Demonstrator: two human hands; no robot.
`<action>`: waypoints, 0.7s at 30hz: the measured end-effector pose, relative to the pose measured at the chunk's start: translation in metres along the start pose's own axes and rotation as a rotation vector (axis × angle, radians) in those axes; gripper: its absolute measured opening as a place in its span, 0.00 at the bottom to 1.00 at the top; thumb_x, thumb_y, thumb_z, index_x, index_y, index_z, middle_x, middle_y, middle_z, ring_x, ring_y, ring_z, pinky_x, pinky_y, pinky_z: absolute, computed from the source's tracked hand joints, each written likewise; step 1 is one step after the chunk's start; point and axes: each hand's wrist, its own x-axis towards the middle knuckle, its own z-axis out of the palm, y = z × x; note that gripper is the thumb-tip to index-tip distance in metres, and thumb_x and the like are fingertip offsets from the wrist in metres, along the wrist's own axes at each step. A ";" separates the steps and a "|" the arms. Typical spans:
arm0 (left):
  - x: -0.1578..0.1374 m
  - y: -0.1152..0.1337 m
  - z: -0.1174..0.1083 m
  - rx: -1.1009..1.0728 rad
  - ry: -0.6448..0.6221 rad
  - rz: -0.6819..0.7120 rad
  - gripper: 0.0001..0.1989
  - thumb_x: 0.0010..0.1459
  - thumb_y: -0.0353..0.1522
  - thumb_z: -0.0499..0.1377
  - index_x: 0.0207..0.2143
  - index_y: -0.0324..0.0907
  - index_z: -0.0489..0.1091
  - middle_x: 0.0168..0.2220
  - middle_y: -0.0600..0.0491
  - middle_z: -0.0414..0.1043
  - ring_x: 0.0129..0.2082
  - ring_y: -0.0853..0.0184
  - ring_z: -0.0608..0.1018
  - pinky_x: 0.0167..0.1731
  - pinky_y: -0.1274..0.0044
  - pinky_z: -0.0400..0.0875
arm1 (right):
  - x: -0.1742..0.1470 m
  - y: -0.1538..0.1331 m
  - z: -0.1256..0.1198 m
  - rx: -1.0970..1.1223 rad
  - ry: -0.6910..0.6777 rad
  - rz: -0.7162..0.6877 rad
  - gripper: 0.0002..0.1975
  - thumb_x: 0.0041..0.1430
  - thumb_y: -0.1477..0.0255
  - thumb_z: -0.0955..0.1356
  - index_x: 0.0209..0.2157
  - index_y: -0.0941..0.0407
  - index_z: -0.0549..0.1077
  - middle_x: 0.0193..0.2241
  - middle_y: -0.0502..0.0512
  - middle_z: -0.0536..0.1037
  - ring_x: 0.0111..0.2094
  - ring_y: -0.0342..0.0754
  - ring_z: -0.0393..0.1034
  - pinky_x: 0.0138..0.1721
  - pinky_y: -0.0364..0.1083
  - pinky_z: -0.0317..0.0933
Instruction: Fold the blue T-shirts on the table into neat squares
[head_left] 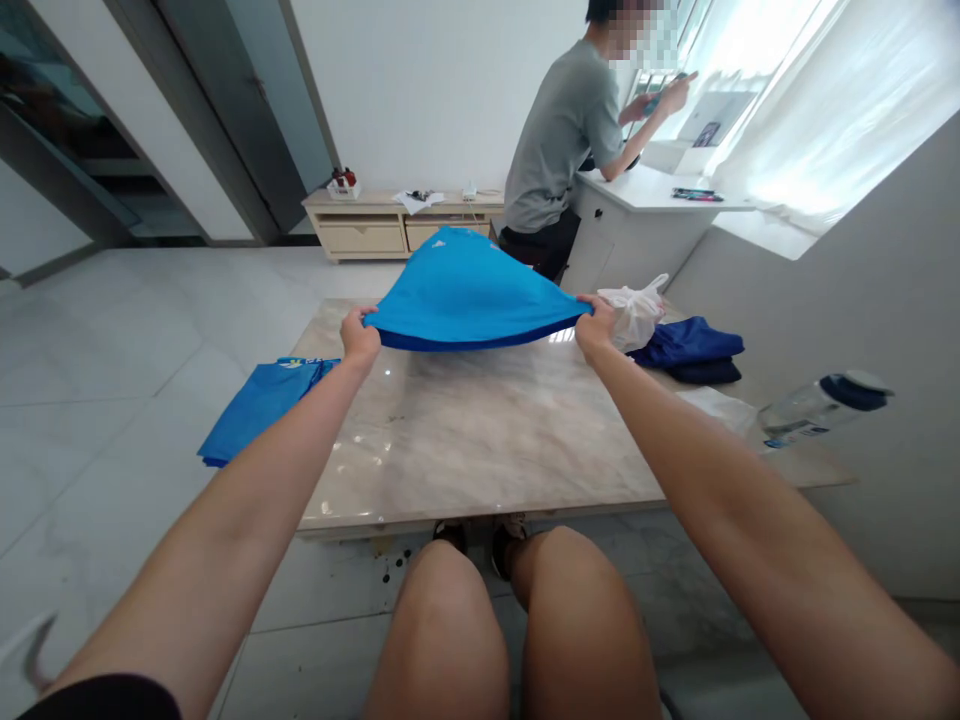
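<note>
A bright blue cloth garment (pixel 472 290), with a darker blue inner edge, is stretched out in the air above the marble table. My left hand (pixel 361 335) is closed on its near left corner. At the near right corner my right hand (pixel 596 325) grips the same edge. The far part of the garment billows up and narrows away from me; its exact kind does not show. A folded blue garment (pixel 262 405) with a small light print lies at the table's left edge, partly behind my left forearm.
On the marble table (pixel 480 440), at the right, are a white plastic bag (pixel 636 312), dark blue folded clothing (pixel 694 350) and a clear bottle (pixel 821 405) with a blue lid. A person (pixel 562 140) sits at a white desk (pixel 645 225) beyond. A low cabinet (pixel 360 235) stands by the wall.
</note>
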 end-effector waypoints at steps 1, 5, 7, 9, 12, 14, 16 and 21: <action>-0.007 -0.013 0.007 0.029 -0.015 -0.038 0.28 0.59 0.17 0.53 0.60 0.35 0.75 0.55 0.43 0.83 0.50 0.61 0.83 0.49 0.75 0.76 | -0.007 0.009 0.007 -0.012 -0.010 0.056 0.33 0.60 0.86 0.59 0.62 0.59 0.80 0.61 0.62 0.81 0.64 0.56 0.73 0.69 0.56 0.64; -0.030 -0.058 0.019 0.161 -0.068 -0.057 0.26 0.60 0.18 0.54 0.58 0.39 0.75 0.49 0.44 0.84 0.52 0.57 0.83 0.53 0.72 0.73 | -0.025 0.042 0.021 -0.120 -0.098 0.084 0.31 0.58 0.86 0.61 0.59 0.60 0.83 0.59 0.66 0.84 0.62 0.59 0.74 0.69 0.55 0.64; -0.039 -0.073 0.019 0.248 -0.106 -0.044 0.26 0.61 0.20 0.57 0.60 0.41 0.74 0.47 0.45 0.85 0.52 0.55 0.83 0.53 0.70 0.73 | -0.033 0.057 0.021 -0.174 -0.132 0.063 0.32 0.56 0.85 0.63 0.59 0.60 0.83 0.55 0.67 0.86 0.60 0.61 0.76 0.67 0.55 0.65; -0.048 -0.081 0.017 0.331 -0.122 -0.050 0.24 0.63 0.23 0.58 0.61 0.43 0.74 0.46 0.44 0.85 0.52 0.52 0.83 0.52 0.68 0.73 | -0.042 0.070 0.019 -0.200 -0.166 0.054 0.34 0.55 0.84 0.63 0.62 0.62 0.81 0.47 0.67 0.88 0.55 0.61 0.79 0.64 0.55 0.67; -0.058 -0.085 0.010 0.395 -0.084 -0.060 0.21 0.67 0.27 0.57 0.61 0.44 0.74 0.47 0.42 0.85 0.54 0.49 0.83 0.52 0.66 0.73 | -0.059 0.083 0.012 -0.233 -0.172 0.036 0.35 0.59 0.83 0.62 0.67 0.63 0.77 0.35 0.63 0.87 0.50 0.61 0.81 0.60 0.54 0.68; -0.066 -0.087 0.004 0.436 -0.099 -0.049 0.21 0.69 0.28 0.56 0.61 0.44 0.75 0.48 0.41 0.86 0.54 0.47 0.83 0.51 0.66 0.73 | -0.072 0.089 0.005 -0.302 -0.180 0.017 0.34 0.63 0.81 0.62 0.69 0.60 0.75 0.33 0.61 0.86 0.51 0.62 0.81 0.58 0.54 0.69; -0.074 -0.089 -0.002 0.487 -0.148 -0.032 0.20 0.70 0.29 0.56 0.62 0.45 0.75 0.49 0.40 0.86 0.52 0.46 0.84 0.50 0.65 0.73 | -0.084 0.093 -0.001 -0.394 -0.200 0.013 0.33 0.65 0.80 0.62 0.69 0.57 0.75 0.37 0.62 0.86 0.51 0.62 0.80 0.56 0.54 0.69; -0.096 -0.101 -0.010 0.615 -0.218 -0.057 0.22 0.67 0.26 0.56 0.61 0.45 0.75 0.49 0.41 0.86 0.50 0.47 0.84 0.45 0.68 0.71 | -0.112 0.107 -0.010 -0.577 -0.213 0.066 0.27 0.70 0.79 0.61 0.67 0.60 0.73 0.44 0.68 0.85 0.45 0.60 0.80 0.47 0.51 0.67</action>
